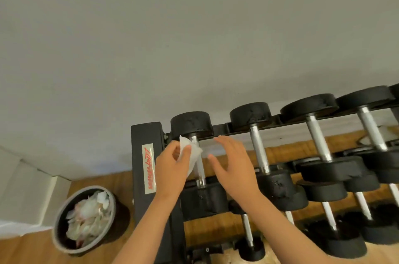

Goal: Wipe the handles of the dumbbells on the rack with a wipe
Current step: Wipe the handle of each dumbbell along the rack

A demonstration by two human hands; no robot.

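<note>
A black rack (146, 134) carries several black dumbbells with chrome handles on its top rail. My left hand (170, 168) pinches a white wipe (190, 153) against the chrome handle (199, 175) of the leftmost dumbbell (191, 123). Just right of that handle, my right hand (233, 166) hovers with its fingers spread and holds nothing. The neighbouring dumbbell handle (259, 151) stands right of my right hand. Further handles (317, 140) line up to the right.
A round bin (58, 235) holding crumpled used wipes sits on the wooden floor to the left of the rack. A grey wall rises behind the rack. Lower rails hold more dumbbells (323, 192). A white ledge (26, 188) lies at the far left.
</note>
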